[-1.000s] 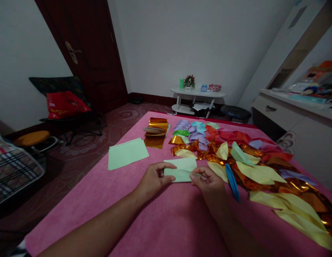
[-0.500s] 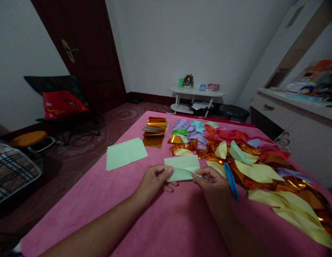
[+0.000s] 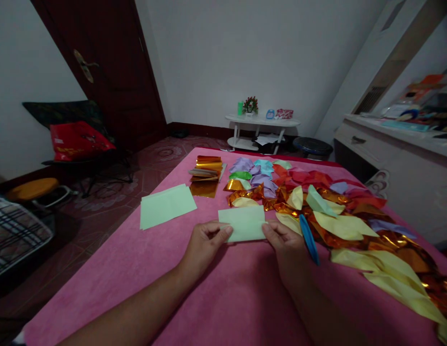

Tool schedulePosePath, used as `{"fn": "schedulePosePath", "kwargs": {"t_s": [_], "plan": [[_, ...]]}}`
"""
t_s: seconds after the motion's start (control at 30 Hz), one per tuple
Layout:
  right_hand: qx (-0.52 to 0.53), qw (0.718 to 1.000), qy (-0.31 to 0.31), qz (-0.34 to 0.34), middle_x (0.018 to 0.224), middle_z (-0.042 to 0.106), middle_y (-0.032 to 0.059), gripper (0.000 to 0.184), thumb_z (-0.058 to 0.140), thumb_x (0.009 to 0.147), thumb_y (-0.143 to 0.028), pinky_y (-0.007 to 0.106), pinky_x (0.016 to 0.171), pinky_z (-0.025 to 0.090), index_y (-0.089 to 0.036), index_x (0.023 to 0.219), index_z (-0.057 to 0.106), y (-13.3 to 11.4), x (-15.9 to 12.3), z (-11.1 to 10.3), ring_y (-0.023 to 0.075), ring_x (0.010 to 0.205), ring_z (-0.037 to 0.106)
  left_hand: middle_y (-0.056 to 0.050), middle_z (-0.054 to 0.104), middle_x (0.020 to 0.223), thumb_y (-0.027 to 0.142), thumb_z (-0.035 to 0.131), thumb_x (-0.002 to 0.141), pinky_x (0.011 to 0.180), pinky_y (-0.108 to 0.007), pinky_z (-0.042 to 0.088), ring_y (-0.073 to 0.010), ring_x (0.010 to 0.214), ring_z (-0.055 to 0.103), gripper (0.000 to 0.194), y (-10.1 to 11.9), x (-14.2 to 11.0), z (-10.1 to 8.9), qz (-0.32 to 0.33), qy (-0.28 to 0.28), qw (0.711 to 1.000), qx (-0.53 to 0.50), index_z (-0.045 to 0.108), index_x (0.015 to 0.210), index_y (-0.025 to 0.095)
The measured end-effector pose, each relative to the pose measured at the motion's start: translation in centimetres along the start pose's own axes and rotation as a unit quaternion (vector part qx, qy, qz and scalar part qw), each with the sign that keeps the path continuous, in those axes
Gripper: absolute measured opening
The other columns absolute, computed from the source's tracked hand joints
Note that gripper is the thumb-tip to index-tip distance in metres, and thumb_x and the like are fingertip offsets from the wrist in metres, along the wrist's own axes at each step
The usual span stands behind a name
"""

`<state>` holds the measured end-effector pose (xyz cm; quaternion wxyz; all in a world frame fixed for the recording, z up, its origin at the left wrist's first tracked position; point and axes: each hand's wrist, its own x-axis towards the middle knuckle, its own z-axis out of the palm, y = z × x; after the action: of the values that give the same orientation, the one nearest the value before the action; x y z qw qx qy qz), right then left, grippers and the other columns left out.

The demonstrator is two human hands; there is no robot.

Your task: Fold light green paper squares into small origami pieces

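Lying nearest the left edge of the pink tablecloth (image 3: 111, 283), a loose stack of pale green sheets (image 3: 167, 207) sits as it did a second ago, with none of it touched by either hand. Just to its right, near the far edge, a bundle of gold foil (image 3: 205, 175) also rests undisturbed.

Next comes the left hand (image 3: 208, 239), now pinching the left side of a pale green paper (image 3: 243, 223), thumb on top and fingers tucked behind or beneath. Half a second ago some of those fingers hung loose below the near edge; they have since drawn in. The paper itself is at the middle of the table's near part, between the two hands and well apart from the stack. Its near layer, which bowed up with a curled edge, now lies much flatter, a straight line running across below the far strip. That suggests the fold is being evened out, though how firmly it is creased I cannot tell.

At the paper's right end, the right hand (image 3: 286, 240) grips too, thumb laid over the edge where the tips had been lifting the layer; its other fingers are partly hidden. Just beside it lies a slim blue object (image 3: 309, 240), untouched, and beyond spreads a heap of shaped papers (image 3: 344, 226) in yellow, gold, red and purple, also unchanged.
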<state>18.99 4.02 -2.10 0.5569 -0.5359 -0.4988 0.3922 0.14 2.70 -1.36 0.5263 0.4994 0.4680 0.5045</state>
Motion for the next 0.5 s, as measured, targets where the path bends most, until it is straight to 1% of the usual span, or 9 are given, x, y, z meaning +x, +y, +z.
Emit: {"fn": "schedulePosePath", "kwargs": {"t_s": [0.1,0.2,0.3,0.4,0.5], "plan": [[0.014,1.0,0.003,-0.007,0.077,0.071,0.0053,0.025,0.072,0.068,-0.045,0.033,0.068,0.052,-0.019,0.065,0.071,-0.1,0.04,-0.05,0.0247,0.076,0.065,-0.006,0.068,0.068,0.04,0.066,0.077,0.06,-0.023,0.041,-0.0148,0.064,0.056,0.032,-0.01,0.01,-0.09,-0.004,0.008,1.0,0.012,0.074,0.072,0.01],[0.03,1.0,0.001,0.004,0.08,0.072,0.0046,0.02,0.073,0.066,-0.038,0.034,0.073,0.052,-0.02,0.06,0.07,-0.17,0.0,-0.03,0.0244,0.08,0.065,-0.005,0.067,0.066,0.041,0.065,0.077,0.06,-0.023,0.04,-0.0148,0.062,0.055,0.034,0.02,0.01,-0.15,-0.01,0.014,1.0,0.01,0.073,0.071,0.009],[0.048,0.999,0.006,0.011,0.085,0.072,0.0038,0.016,0.075,0.065,-0.033,0.033,0.077,0.051,-0.02,0.057,0.068,-0.32,-0.09,0.02,0.0228,0.082,0.065,-0.004,0.066,0.065,0.039,0.066,0.076,0.059,-0.022,0.039,-0.0131,0.061,0.053,0.03,0.07,0.0,-0.18,-0.006,0.021,1.0,0.018,0.073,0.07,0.01],[0.062,0.998,0.014,0.027,0.083,0.071,0.0033,0.016,0.075,0.064,-0.031,0.033,0.077,0.051,-0.02,0.056,0.066,-0.46,-0.18,0.05,0.022,0.08,0.065,-0.003,0.065,0.066,0.035,0.068,0.074,0.058,-0.021,0.039,-0.0121,0.061,0.053,0.024,0.14,0.04,-0.15,0.002,0.029,0.999,0.031,0.074,0.068,0.012],[0.064,0.997,0.028,0.033,0.083,0.071,0.0038,0.017,0.076,0.062,-0.032,0.036,0.078,0.051,-0.02,0.055,0.065,-0.41,-0.18,0.05,0.0231,0.08,0.065,-0.003,0.066,0.067,0.032,0.072,0.07,0.059,-0.021,0.04,-0.013,0.063,0.054,0.019,0.24,0.12,-0.06,0.01,0.049,0.998,0.039,0.074,0.067,0.013]]}}
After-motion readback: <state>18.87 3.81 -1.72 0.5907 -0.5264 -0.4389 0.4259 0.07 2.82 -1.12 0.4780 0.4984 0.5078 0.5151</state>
